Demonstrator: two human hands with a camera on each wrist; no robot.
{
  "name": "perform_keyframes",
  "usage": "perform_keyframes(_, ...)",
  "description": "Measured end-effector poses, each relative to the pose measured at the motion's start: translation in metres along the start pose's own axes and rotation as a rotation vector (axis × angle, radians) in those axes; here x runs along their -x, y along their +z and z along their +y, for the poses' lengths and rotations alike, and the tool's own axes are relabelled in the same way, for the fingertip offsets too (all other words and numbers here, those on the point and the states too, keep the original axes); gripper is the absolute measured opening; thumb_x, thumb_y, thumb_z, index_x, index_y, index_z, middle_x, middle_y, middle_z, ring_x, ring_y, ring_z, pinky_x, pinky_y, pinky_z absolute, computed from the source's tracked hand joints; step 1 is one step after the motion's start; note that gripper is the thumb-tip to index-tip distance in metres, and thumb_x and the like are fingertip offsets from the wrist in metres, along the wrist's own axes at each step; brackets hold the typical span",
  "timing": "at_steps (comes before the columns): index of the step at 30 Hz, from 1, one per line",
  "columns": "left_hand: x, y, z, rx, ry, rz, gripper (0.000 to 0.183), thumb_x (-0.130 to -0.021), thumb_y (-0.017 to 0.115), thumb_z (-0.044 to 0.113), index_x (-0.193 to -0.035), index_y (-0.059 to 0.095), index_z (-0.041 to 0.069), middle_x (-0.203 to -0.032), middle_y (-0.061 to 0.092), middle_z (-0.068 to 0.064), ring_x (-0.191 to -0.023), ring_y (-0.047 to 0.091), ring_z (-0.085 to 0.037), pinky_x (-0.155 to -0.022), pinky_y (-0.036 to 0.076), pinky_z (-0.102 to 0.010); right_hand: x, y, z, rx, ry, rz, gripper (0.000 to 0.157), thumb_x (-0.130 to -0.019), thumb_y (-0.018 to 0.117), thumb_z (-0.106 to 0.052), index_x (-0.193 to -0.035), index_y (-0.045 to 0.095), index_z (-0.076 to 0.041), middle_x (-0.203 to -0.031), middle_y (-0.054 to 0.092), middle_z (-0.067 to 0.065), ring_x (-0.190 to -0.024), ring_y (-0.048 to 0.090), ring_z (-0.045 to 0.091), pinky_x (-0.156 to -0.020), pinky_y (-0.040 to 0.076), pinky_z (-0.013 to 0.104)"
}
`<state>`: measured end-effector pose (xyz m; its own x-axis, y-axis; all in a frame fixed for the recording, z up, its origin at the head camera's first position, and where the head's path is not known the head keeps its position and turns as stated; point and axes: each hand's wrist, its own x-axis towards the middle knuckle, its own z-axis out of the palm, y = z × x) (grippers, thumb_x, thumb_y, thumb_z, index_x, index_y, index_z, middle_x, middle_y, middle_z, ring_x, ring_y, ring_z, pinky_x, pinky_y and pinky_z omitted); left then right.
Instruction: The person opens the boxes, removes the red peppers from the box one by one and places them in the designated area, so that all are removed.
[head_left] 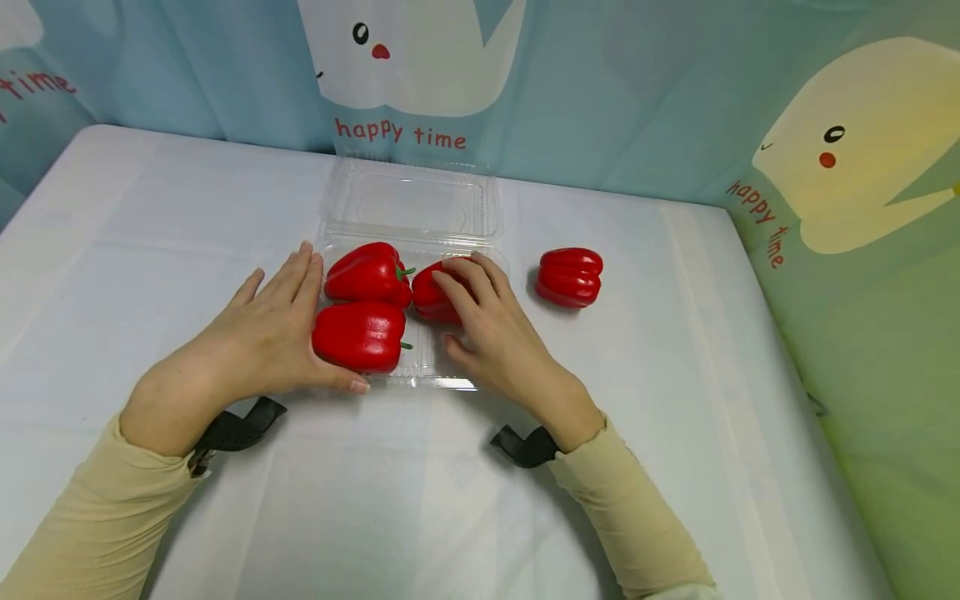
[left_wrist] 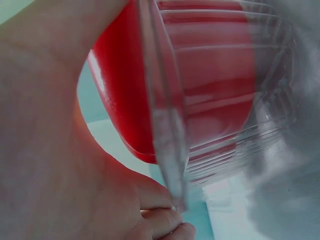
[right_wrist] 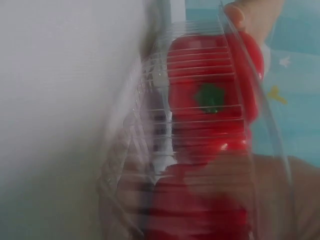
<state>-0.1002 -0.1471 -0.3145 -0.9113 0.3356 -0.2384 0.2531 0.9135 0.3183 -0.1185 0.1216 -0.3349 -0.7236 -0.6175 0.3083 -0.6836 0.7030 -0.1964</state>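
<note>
Two red bell peppers with green stems, the rear one [head_left: 366, 273] and the front one [head_left: 358, 337], lie in the left half of a clear plastic clamshell box [head_left: 431, 357]. My right hand [head_left: 501, 329] reaches over the box's right half and grips a third red bell pepper [head_left: 429, 297] from above, its fingers bent over it. Straight-fingered, my left hand [head_left: 266, 337] rests along the box's left side, with the thumb at the front edge. In the left wrist view, the box's rim [left_wrist: 170, 135] runs beside the fingers.
The box's clear lid [head_left: 408, 200] lies folded back toward the curtain [head_left: 600, 108]. Right of the box, another red bell pepper [head_left: 570, 277] lies on the white tablecloth [head_left: 675, 467]. Each wrist wears a black mount.
</note>
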Motion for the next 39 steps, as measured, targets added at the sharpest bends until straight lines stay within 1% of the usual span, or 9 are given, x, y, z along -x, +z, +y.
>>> perform_keyframes(3,0.000,0.000,0.000,0.002,0.000,0.002,0.148,-0.058,0.073,0.082,-0.155,0.007,-0.008,-0.165,0.004,-0.027,-0.152,0.010,-0.045,-0.117,0.009,-0.070,-0.003,0.002,0.000,0.011,0.019,-0.008,0.063,-0.080,0.074,-0.009,-0.138,0.050,-0.004,-0.144,0.044,0.015,-0.141,0.032,0.039,-0.119,0.034,0.043)
perform_keyframes(8,0.000,0.000,0.000,0.005,-0.003,0.000,0.148,-0.058,0.073,0.082,-0.155,0.007,-0.008,-0.165,0.004,-0.027,-0.152,0.010,-0.044,-0.118,0.009,-0.070,-0.006,0.004,0.000,0.035,0.065,-0.025,0.064,-0.081,0.074,-0.011,-0.139,0.049,-0.007,-0.149,0.041,0.016,-0.142,0.031,0.039,-0.119,0.033,0.045)
perform_keyframes(12,0.000,0.000,0.000,0.006,-0.004,0.000,0.148,-0.058,0.073,0.082,-0.155,0.006,-0.008,-0.165,0.003,-0.027,-0.152,0.009,-0.044,-0.118,0.009,-0.070,-0.006,0.005,0.000,0.035,0.088,-0.029,0.065,-0.081,0.074,-0.012,-0.140,0.048,-0.009,-0.150,0.041,0.014,-0.142,0.031,0.037,-0.120,0.032,0.045)
perform_keyframes(15,0.000,0.000,0.000,0.006,-0.004,-0.002,0.148,-0.058,0.072,0.082,-0.155,0.006,-0.008,-0.165,0.002,-0.026,-0.152,0.009,-0.044,-0.118,0.009,-0.070,-0.006,0.006,-0.001,0.039,0.096,-0.030,0.066,-0.081,0.074,-0.014,-0.142,0.049,-0.011,-0.147,0.042,0.013,-0.140,0.032,0.035,-0.118,0.033,0.044)
perform_keyframes(22,-0.001,0.000,0.000,0.002,0.002,-0.004,0.147,-0.059,0.072,0.082,-0.156,0.006,-0.007,-0.165,0.002,-0.025,-0.152,0.009,-0.044,-0.118,0.009,-0.070,-0.008,0.009,-0.002,0.061,0.129,-0.034,0.071,-0.080,0.078,-0.020,-0.144,0.049,-0.013,-0.144,0.041,0.013,-0.135,0.036,0.034,-0.109,0.040,0.047)
perform_keyframes(28,-0.001,0.000,0.000,0.006,0.001,-0.009,0.148,-0.059,0.073,0.082,-0.156,0.005,-0.007,-0.165,0.002,-0.025,-0.152,0.008,-0.044,-0.118,0.009,-0.069,-0.010,0.011,-0.001,0.060,0.123,-0.011,0.062,-0.081,0.076,-0.019,-0.137,0.052,-0.012,-0.144,0.044,0.015,-0.135,0.039,0.035,-0.110,0.041,0.048)
perform_keyframes(32,-0.001,0.000,0.000,0.003,-0.002,-0.011,0.148,-0.059,0.072,0.082,-0.156,0.004,-0.007,-0.165,0.002,-0.026,-0.152,0.008,-0.044,-0.118,0.009,-0.069,-0.010,0.012,0.000,0.037,0.113,0.011,0.058,-0.081,0.076,-0.018,-0.133,0.052,-0.012,-0.140,0.048,0.014,-0.133,0.042,0.033,-0.107,0.044,0.048)
perform_keyframes(35,-0.001,0.000,0.000,0.000,-0.003,-0.010,0.148,-0.059,0.072,0.082,-0.156,0.004,-0.007,-0.165,0.002,-0.026,-0.152,0.009,-0.044,-0.118,0.009,-0.069,-0.010,0.013,0.001,0.010,0.106,0.037,0.058,-0.080,0.077,-0.017,-0.132,0.052,-0.012,-0.135,0.048,0.014,-0.129,0.043,0.033,-0.104,0.046,0.046)
perform_keyframes(39,-0.001,0.000,0.001,0.003,-0.007,-0.015,0.148,-0.059,0.073,0.081,-0.156,0.004,-0.007,-0.165,0.002,-0.026,-0.152,0.009,-0.045,-0.118,0.008,-0.069,-0.009,0.013,0.002,-0.019,0.086,0.074,0.061,-0.081,0.079,-0.016,-0.135,0.051,-0.009,-0.134,0.047,0.017,-0.128,0.042,0.034,-0.102,0.048,0.043)
